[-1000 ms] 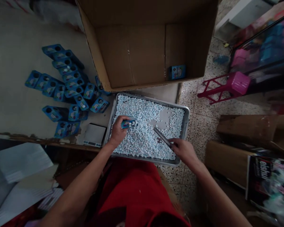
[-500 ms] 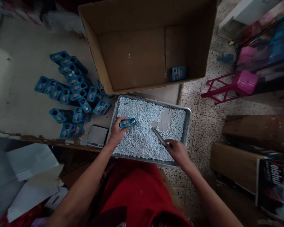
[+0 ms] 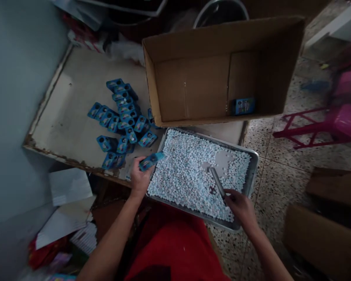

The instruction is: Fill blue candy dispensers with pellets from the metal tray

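Observation:
My left hand [image 3: 140,177] is closed around a small blue box [image 3: 148,162] at the left rim of a metal tray [image 3: 254,168]. The box lies tilted, and its lighter blue end reaches over the rim. Small white and pale blue pellets [image 3: 187,168], like sweets or mints, cover most of the tray. In my right hand [image 3: 239,205] is a long, slim metal utensil, apparently tongs [image 3: 217,181]. Their far end points at a bare patch in the pellets. My left hand and its box hide most of a small scale [image 3: 128,177].
Several blue boxes [image 3: 127,113] stand grouped on the worn tabletop [image 3: 73,128]. Behind the tray, a large open carton [image 3: 204,86] holds a blue box [image 3: 244,105]. A pink stool [image 3: 346,121] and brown cartons [image 3: 321,238] are on the right. Papers [image 3: 70,187] lie lower left.
The view has swung left, so the scene sits further right and lower. My left hand has carried its box from above the pellets to the tray's left rim. My right hand keeps its utensil.

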A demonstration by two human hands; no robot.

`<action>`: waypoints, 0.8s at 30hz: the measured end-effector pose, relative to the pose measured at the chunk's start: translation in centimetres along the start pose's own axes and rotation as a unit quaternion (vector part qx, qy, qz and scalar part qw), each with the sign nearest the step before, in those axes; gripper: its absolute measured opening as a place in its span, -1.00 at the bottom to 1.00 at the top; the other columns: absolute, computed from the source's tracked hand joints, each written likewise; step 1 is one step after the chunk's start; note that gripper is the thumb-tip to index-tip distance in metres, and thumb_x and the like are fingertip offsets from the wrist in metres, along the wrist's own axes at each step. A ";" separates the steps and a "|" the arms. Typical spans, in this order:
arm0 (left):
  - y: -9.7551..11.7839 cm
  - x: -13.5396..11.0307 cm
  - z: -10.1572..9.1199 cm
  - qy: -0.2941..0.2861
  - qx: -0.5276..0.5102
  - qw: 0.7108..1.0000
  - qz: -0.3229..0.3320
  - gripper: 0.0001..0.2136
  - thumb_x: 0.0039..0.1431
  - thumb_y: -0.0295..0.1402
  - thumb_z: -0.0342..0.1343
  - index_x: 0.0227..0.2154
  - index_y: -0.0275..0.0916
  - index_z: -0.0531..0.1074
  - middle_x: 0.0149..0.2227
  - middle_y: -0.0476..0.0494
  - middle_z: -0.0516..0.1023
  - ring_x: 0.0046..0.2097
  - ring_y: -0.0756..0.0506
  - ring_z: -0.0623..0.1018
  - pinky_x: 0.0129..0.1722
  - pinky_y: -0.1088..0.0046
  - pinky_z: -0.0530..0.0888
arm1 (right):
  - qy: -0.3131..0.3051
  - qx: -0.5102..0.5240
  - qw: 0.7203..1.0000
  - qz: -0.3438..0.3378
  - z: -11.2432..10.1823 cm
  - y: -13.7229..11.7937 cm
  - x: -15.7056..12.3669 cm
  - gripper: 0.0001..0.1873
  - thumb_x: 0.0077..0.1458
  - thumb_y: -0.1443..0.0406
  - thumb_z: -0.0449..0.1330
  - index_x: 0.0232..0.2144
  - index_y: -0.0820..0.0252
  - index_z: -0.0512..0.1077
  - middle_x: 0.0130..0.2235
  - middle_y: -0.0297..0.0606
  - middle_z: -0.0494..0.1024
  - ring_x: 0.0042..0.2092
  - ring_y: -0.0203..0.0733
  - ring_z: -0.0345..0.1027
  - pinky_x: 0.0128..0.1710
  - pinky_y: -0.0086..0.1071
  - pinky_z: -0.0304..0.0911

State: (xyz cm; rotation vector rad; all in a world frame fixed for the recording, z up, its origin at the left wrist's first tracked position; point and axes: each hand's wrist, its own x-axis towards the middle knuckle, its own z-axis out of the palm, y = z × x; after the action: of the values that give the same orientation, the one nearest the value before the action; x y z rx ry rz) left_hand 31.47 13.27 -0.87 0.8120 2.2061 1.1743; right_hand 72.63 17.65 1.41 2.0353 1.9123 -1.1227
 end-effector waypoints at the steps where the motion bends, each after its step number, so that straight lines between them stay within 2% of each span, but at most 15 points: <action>1: -0.8 0.6 -1.5 0.045 0.036 0.998 0.005 -0.58 -0.04 -0.25 0.34 -0.08 -0.21 0.46 -0.15 -0.10 0.55 -0.13 -0.14 0.53 0.00 0.29 0.48 | 0.009 0.014 1.000 0.007 0.2 0.3 0.0 -0.48 0.09 0.08 0.04 -0.11 0.24 0.63 -0.55 -0.29 0.52 -0.50 -0.17 0.38 -0.48 -0.39 0.06; 3: -2.8 2.4 -3.7 0.099 0.086 0.991 0.003 -0.55 -0.07 -0.21 0.32 -0.09 -0.22 0.46 -0.15 -0.11 0.54 -0.11 -0.17 0.52 0.04 0.23 0.47 | 0.019 0.031 0.999 0.015 0.5 0.6 -0.1 -0.48 0.05 0.09 0.06 -0.13 0.25 0.63 -0.54 -0.28 0.53 -0.50 -0.17 0.38 -0.48 -0.40 0.07; 4: -3.7 3.6 -4.2 0.102 0.105 0.989 0.003 -0.55 -0.07 -0.19 0.31 -0.09 -0.22 0.46 -0.15 -0.12 0.54 -0.11 -0.18 0.52 0.04 0.21 0.47 | 0.020 0.035 0.999 0.017 0.7 0.7 -0.2 -0.50 0.04 0.10 0.07 -0.13 0.24 0.63 -0.54 -0.29 0.54 -0.49 -0.17 0.39 -0.47 -0.40 0.08; 6: -5.1 6.0 -4.1 0.075 0.129 0.988 0.026 -0.58 -0.02 -0.14 0.28 -0.09 -0.21 0.47 -0.15 -0.16 0.55 -0.10 -0.22 0.54 0.04 0.15 0.48 | 0.017 0.039 0.999 0.017 0.9 0.6 -0.3 -0.53 0.03 0.14 0.08 -0.13 0.20 0.63 -0.53 -0.31 0.54 -0.47 -0.17 0.40 -0.45 -0.40 0.08; 8: -5.3 7.5 -3.7 0.059 0.145 0.984 0.086 -0.58 0.05 -0.10 0.24 -0.06 -0.20 0.48 -0.08 -0.23 0.55 -0.02 -0.29 0.54 0.08 0.07 0.47 | 0.017 0.046 0.999 0.014 1.3 0.6 -0.2 -0.56 0.06 0.17 0.07 -0.13 0.17 0.63 -0.54 -0.33 0.52 -0.47 -0.19 0.40 -0.44 -0.41 0.08; 11: -2.6 7.2 -3.7 0.091 0.193 0.954 0.211 -0.54 0.13 -0.12 0.23 0.04 -0.23 0.46 0.05 -0.37 0.53 0.14 -0.40 0.48 0.17 -0.07 0.40 | 0.036 0.061 0.997 0.018 2.1 1.0 -0.2 -0.60 0.11 0.20 0.07 -0.13 0.14 0.62 -0.55 -0.36 0.49 -0.48 -0.20 0.39 -0.43 -0.42 0.07; 13: 1.3 6.4 -3.1 0.116 0.215 0.927 0.284 -0.60 0.15 -0.18 0.25 0.02 -0.22 0.49 0.02 -0.37 0.55 0.12 -0.41 0.50 0.18 -0.10 0.37 | 0.045 0.060 0.997 0.020 2.7 1.3 -0.3 -0.64 0.13 0.22 0.08 -0.13 0.11 0.62 -0.54 -0.36 0.50 -0.47 -0.21 0.40 -0.43 -0.43 0.06; 14: 3.9 6.3 -1.9 0.121 0.206 0.918 0.315 -0.68 0.16 -0.22 0.26 -0.04 -0.20 0.51 -0.05 -0.33 0.58 0.06 -0.38 0.53 0.16 -0.07 0.39 | 0.051 0.055 0.997 0.022 3.0 1.3 -0.4 -0.65 0.14 0.24 0.09 -0.13 0.10 0.61 -0.53 -0.36 0.52 -0.46 -0.21 0.41 -0.43 -0.43 0.05; 15: 6.8 6.5 -0.1 0.103 0.181 0.915 0.346 -0.75 0.17 -0.26 0.27 -0.10 -0.18 0.53 -0.12 -0.26 0.60 -0.02 -0.33 0.56 0.12 -0.01 0.42 | 0.056 0.050 0.997 0.024 3.3 1.3 -0.4 -0.67 0.15 0.26 0.10 -0.13 0.08 0.61 -0.52 -0.36 0.53 -0.46 -0.22 0.42 -0.43 -0.44 0.03; 16: 10.0 7.1 2.7 0.048 0.147 0.913 0.377 -0.82 0.20 -0.30 0.25 -0.15 -0.17 0.53 -0.18 -0.20 0.61 -0.07 -0.27 0.57 0.06 0.09 0.46 | 0.063 0.044 0.997 0.028 3.6 1.1 -0.5 -0.68 0.16 0.27 0.11 -0.12 0.07 0.61 -0.51 -0.36 0.54 -0.46 -0.22 0.42 -0.43 -0.44 0.01; 17: 13.2 8.2 6.2 -0.010 0.118 0.905 0.409 -0.88 0.23 -0.32 0.23 -0.20 -0.16 0.54 -0.21 -0.16 0.61 -0.10 -0.22 0.58 0.02 0.15 0.48 | 0.070 0.039 0.996 0.036 4.0 0.8 -0.5 -0.69 0.17 0.27 0.12 -0.11 0.07 0.61 -0.51 -0.35 0.55 -0.46 -0.22 0.42 -0.43 -0.43 -0.01; 18: 16.4 9.5 10.5 -0.064 0.104 0.899 0.421 -0.90 0.24 -0.33 0.22 -0.21 -0.17 0.54 -0.19 -0.15 0.61 -0.09 -0.21 0.57 0.03 0.18 0.47 | 0.076 0.035 0.995 0.047 4.3 0.3 -0.6 -0.70 0.19 0.28 0.13 -0.11 0.06 0.61 -0.50 -0.35 0.57 -0.46 -0.22 0.43 -0.43 -0.43 -0.02; 20: 22.0 12.5 20.3 -0.165 0.104 0.883 0.426 -0.85 0.21 -0.38 0.24 -0.16 -0.23 0.53 -0.14 -0.20 0.61 -0.05 -0.20 0.56 0.06 0.19 0.45 | 0.083 0.032 0.993 0.073 5.2 -0.7 -0.6 -0.70 0.21 0.29 0.14 -0.09 0.05 0.61 -0.48 -0.33 0.60 -0.44 -0.21 0.46 -0.43 -0.42 -0.03; 22: 25.7 14.9 29.9 -0.258 0.143 0.870 0.396 -0.68 0.09 -0.44 0.34 -0.08 -0.33 0.50 -0.06 -0.33 0.58 0.06 -0.27 0.52 0.14 0.14 0.40 | 0.077 0.039 0.992 0.097 6.4 -1.7 -0.7 -0.67 0.19 0.34 0.15 -0.05 0.05 0.60 -0.44 -0.32 0.63 -0.39 -0.20 0.50 -0.42 -0.43 -0.01; 24: 27.1 16.4 37.7 -0.319 0.178 0.873 0.324 -0.45 -0.07 -0.39 0.48 -0.01 -0.44 0.46 0.02 -0.49 0.52 0.17 -0.39 0.45 0.19 0.04 0.35 | 0.060 0.057 0.989 0.120 7.7 -2.5 -1.1 -0.61 0.13 0.40 0.17 -0.02 0.05 0.59 -0.41 -0.33 0.65 -0.34 -0.19 0.53 -0.40 -0.43 0.01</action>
State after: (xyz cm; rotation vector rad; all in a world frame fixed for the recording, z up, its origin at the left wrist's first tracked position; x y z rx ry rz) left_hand 52.62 57.67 0.98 1.8872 1.6234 0.5876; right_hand 67.24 12.86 -2.50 2.3689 1.6270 -1.0957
